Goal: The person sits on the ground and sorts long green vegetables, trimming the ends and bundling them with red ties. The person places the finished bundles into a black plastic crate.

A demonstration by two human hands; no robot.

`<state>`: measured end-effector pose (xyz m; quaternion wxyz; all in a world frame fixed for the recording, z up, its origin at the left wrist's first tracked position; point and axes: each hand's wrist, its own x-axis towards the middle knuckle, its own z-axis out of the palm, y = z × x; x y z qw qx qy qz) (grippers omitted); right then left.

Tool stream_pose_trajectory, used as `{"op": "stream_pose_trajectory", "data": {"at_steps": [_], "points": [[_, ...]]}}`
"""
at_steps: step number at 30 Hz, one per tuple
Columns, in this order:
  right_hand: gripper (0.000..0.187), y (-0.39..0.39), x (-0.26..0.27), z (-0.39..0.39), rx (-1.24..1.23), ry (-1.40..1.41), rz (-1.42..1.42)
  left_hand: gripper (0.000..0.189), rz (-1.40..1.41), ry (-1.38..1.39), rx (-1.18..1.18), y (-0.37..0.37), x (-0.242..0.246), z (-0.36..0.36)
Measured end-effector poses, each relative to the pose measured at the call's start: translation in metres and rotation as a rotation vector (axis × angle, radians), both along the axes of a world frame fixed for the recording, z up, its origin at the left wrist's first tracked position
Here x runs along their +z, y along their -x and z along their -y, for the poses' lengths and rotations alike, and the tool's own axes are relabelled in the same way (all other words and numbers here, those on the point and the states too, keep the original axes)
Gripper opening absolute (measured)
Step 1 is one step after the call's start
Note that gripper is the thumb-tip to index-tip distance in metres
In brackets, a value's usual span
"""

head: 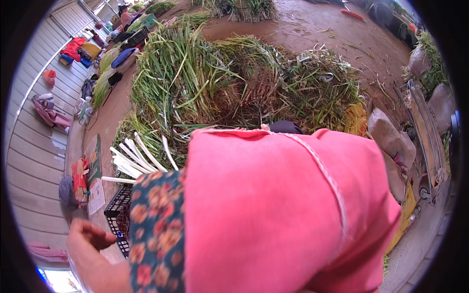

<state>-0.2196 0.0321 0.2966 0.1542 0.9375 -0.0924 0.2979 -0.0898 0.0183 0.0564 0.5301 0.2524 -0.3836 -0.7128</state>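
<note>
Across the middle lies a pink sleeve (pixel 274 205) with a floral cuff (pixel 157 227), close to the camera. It appears to belong to my right arm. My right hand (pixel 89 243), somewhat blurred, reaches out at the lower left with fingers curved and nothing visible in it. Beside it stands a black plastic crate (pixel 119 208), partly covered by the cuff. White stalks (pixel 133 159), like green onions or green garlic, fan out above the cuff; their other ends are hidden. My left hand is out of view. Ahead spreads a heap of leafy, rooted stalks (pixel 176 73).
A corrugated wall (pixel 33 157) runs along the left, with bags and clothes hung on it. A person (pixel 126 16) sits at the far upper left. On the right are a filled sack (pixel 388 135) and a wheeled metal-framed cart (pixel 427 132). Another bundle (pixel 253 9) lies farther back.
</note>
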Motion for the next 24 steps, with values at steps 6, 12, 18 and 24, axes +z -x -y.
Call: {"op": "stream_pose_trajectory", "data": {"at_steps": [6, 12, 18, 24], "points": [[0.033, 0.004, 0.012, -0.013, 0.044, -0.055, -0.117, 0.032, 0.03, 0.032, 0.085, -0.004, 0.015, -0.003], [0.035, 0.017, 0.017, -0.015, -0.007, -0.208, -0.194, 0.042, 0.077, 0.139, 0.352, -0.006, 0.046, 0.017], [0.084, 0.048, -0.04, 0.069, -0.064, -0.574, 0.254, 0.031, 0.005, 0.262, 0.616, -0.032, 0.105, 0.065], [0.112, 0.011, -0.11, 0.112, -0.247, -0.494, 0.474, 0.028, -0.147, 0.44, 0.691, 0.015, 0.166, 0.107]]}}
